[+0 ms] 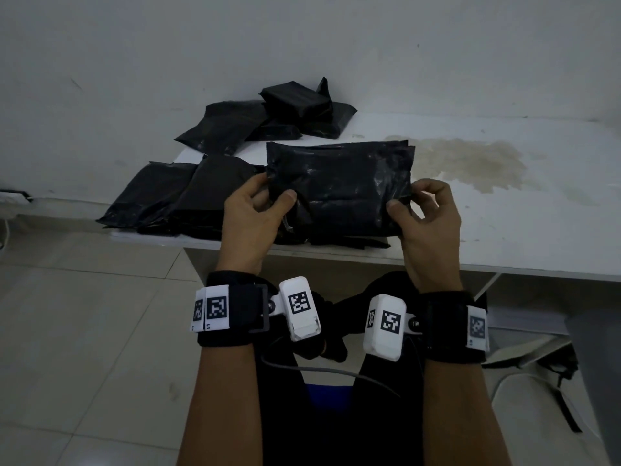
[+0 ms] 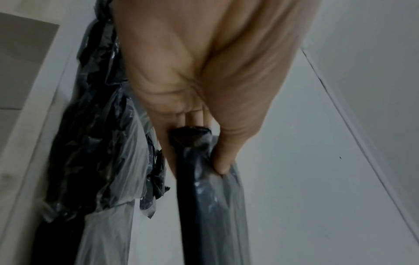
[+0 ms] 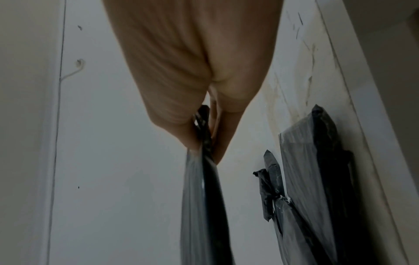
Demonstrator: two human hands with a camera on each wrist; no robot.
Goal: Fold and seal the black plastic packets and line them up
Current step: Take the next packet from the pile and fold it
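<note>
Black plastic packet [image 1: 339,186], held up off white table [image 1: 504,230], long axis running L–R between both hands.

Pinched at L short end by left hand [image 1: 250,227], thumb on near face, fingers curled behind; pinched at R short end by right hand [image 1: 428,223], same grip. Both hands equally near, one per end. Laid packets [image 1: 174,196] just beside on L; loose pile [image 1: 268,119] further back by wall.
</note>
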